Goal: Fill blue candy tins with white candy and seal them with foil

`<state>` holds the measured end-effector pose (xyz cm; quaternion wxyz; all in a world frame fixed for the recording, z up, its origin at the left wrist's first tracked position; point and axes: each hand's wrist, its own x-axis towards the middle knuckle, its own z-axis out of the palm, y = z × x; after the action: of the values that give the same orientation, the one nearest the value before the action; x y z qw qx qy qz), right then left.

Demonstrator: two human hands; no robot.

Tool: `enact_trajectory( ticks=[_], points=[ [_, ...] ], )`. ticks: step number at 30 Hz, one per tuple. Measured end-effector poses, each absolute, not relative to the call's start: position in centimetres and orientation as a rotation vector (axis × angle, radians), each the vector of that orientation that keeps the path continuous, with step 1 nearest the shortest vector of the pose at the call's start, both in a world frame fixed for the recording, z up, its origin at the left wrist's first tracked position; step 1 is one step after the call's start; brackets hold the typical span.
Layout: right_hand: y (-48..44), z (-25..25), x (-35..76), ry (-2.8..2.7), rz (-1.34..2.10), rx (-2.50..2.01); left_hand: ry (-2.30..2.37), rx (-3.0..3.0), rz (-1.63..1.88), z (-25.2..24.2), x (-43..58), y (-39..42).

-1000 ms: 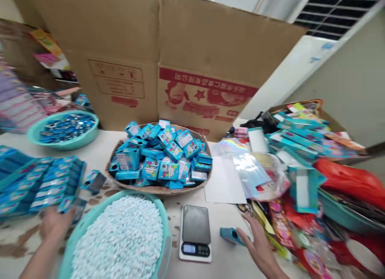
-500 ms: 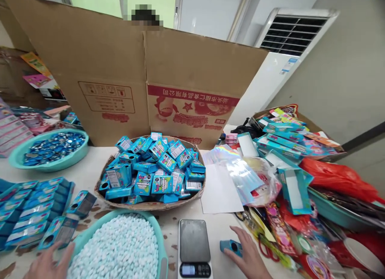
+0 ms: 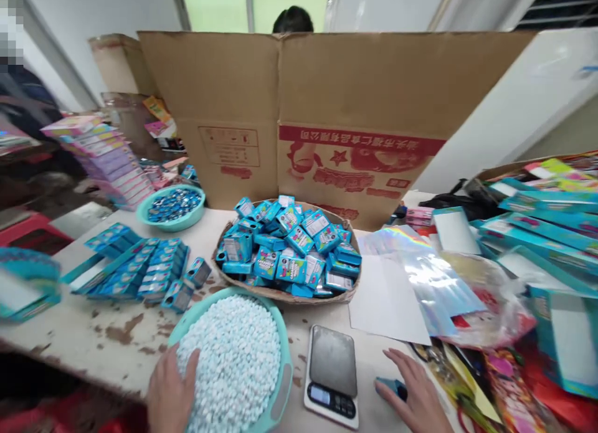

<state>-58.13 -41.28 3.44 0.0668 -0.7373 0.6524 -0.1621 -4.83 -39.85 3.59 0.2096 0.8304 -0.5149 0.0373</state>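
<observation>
My left hand (image 3: 170,389) lies with its fingers spread on the near left rim of a teal basin (image 3: 283,364) heaped with small pale blue candies (image 3: 233,358). My right hand (image 3: 415,395) rests on the table with its fingers over a small teal box (image 3: 391,386), partly hidden beneath them. A small digital scale (image 3: 332,374) sits between the two hands. Behind the basin a woven basket (image 3: 284,294) holds several small blue printed boxes (image 3: 289,252).
Rows of blue boxes (image 3: 140,271) lie at the left, with a teal bowl of shiny blue pieces (image 3: 172,205) behind. A big cardboard sheet (image 3: 327,109) stands at the back, a person's head just above it. Holographic bags (image 3: 420,277) and flat cartons (image 3: 537,233) crowd the right.
My view has swung left and downward. My left hand moved from the blue boxes onto the candy basin's rim. My right hand stays over the small teal box.
</observation>
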Motion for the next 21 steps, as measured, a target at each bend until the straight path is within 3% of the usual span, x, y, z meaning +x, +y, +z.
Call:
enact_trajectory(
  ticks=[13, 21],
  points=[
    [-42.3, 4.3, -55.4, 1.859, -0.489, -2.284, -1.467, 2.226, 0.116, 5.0, -7.2, -38.1],
    [-43.9, 3.0, -55.5, 1.732, -0.682, -2.483, -1.312, 2.283, 0.240, 4.4, -5.4, -35.8]
  ],
)
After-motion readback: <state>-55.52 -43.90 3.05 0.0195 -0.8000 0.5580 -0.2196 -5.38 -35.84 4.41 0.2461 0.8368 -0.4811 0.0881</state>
